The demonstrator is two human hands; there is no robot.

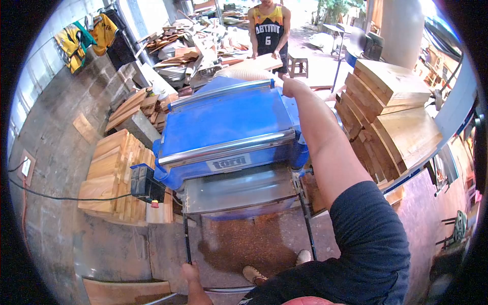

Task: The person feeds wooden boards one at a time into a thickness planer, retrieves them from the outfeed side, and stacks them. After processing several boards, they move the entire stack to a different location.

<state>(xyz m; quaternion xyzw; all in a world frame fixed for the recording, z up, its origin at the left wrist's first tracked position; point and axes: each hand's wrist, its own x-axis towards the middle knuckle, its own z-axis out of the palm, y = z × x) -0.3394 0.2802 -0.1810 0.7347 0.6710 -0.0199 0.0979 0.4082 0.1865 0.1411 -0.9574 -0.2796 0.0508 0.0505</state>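
Observation:
A blue thickness planer (226,119) with a "torq" label stands in front of me, its metal bed (241,189) facing me. My right arm reaches over its right side. At the far right corner of the top, my right hand (291,87) is closed, and what it grips is hidden. Low in front, my left hand (190,273) is closed at the near end of a black support bar (187,239) that runs out from the planer. Behind the machine, a person (268,28) holds a wooden board (262,62) with both hands.
Stacked planks stand on the left (109,170), and thick wooden blocks (391,96) are piled on the right. A black switch box (146,184) with a cable hangs at the planer's left. A ribbed hose (244,74) lies behind it. Scrap wood (178,56) is heaped at the back.

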